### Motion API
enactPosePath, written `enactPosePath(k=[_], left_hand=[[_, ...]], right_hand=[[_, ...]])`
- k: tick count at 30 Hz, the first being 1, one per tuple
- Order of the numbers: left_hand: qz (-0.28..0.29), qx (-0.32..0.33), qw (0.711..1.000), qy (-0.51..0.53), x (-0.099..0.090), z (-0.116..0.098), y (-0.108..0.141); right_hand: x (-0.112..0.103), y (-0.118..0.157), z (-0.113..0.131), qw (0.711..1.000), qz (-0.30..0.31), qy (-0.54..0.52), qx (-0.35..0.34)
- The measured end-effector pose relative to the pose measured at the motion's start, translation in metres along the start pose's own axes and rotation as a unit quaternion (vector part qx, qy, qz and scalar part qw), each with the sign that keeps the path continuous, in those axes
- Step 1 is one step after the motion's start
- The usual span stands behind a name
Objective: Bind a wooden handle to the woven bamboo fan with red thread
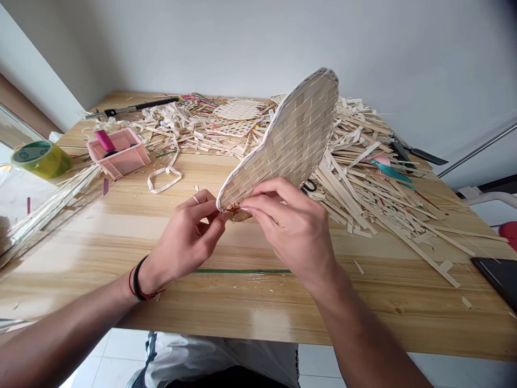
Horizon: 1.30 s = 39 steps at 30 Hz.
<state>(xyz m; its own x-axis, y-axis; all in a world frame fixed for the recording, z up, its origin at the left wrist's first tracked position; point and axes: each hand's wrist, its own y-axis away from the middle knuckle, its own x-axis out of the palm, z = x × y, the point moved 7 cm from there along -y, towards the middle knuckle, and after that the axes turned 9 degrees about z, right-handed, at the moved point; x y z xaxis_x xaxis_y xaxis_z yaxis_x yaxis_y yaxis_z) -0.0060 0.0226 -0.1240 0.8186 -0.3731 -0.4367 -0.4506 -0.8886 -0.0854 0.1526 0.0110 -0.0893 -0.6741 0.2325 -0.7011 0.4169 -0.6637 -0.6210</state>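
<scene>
A heart-shaped woven panel (297,132) stands tilted up from the wooden surface (242,302), held at its narrow lower tip by both hands. It is made of pale, flat strips in a tight basket weave, and a white binding runs along its edge. The left hand (183,242), wearing a ring (195,200) and dark and red wrist bands (138,281), pinches at the tip with its fingers (208,207) curled inward. The right hand (288,229) closes over the lower panel from the other side, its fingers (269,193) bent around the weave and gripping it. A tuft of reddish thread (233,209) shows at the tip, but the fingers hide most of it, so its exact path cannot be made out.

Heaps of loose, pale strips (355,183) cover much of the light, grainy surface behind the panel, and black scissor handles (309,186) are partly hidden among them. To the left sit a pink plastic box (117,152) and a green-and-yellow tape roll (41,159). A dark, flat rectangular object (498,277) is cut off at the right edge.
</scene>
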Motion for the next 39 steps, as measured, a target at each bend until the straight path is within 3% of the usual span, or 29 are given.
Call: enactPosePath(k=[10,17,22,28,34,39], left_hand=[[0.002,0.018,1.000,0.004,-0.001,-0.002,0.001],[-0.034,0.087,0.996,-0.007,-0.010,-0.011,0.005],[-0.087,0.117,0.989,-0.020,-0.011,-0.017,0.012],[-0.129,0.183,0.969,-0.103,-0.010,-0.028,0.021],[-0.130,0.190,0.966,-0.121,-0.010,-0.028,0.021],[-0.097,0.149,0.983,-0.037,-0.008,-0.017,0.017]], right_hand=[[-0.001,-0.001,-0.002,1.000,0.010,-0.017,0.017],[-0.009,-0.002,-0.004,0.996,-0.046,-0.065,0.045],[-0.002,0.010,-0.028,0.970,-0.088,-0.186,0.128],[-0.001,0.013,-0.045,0.945,-0.164,-0.262,0.107],[0.002,0.014,-0.050,0.931,-0.164,-0.302,0.122],[0.005,0.009,-0.046,0.909,-0.160,-0.364,0.127]])
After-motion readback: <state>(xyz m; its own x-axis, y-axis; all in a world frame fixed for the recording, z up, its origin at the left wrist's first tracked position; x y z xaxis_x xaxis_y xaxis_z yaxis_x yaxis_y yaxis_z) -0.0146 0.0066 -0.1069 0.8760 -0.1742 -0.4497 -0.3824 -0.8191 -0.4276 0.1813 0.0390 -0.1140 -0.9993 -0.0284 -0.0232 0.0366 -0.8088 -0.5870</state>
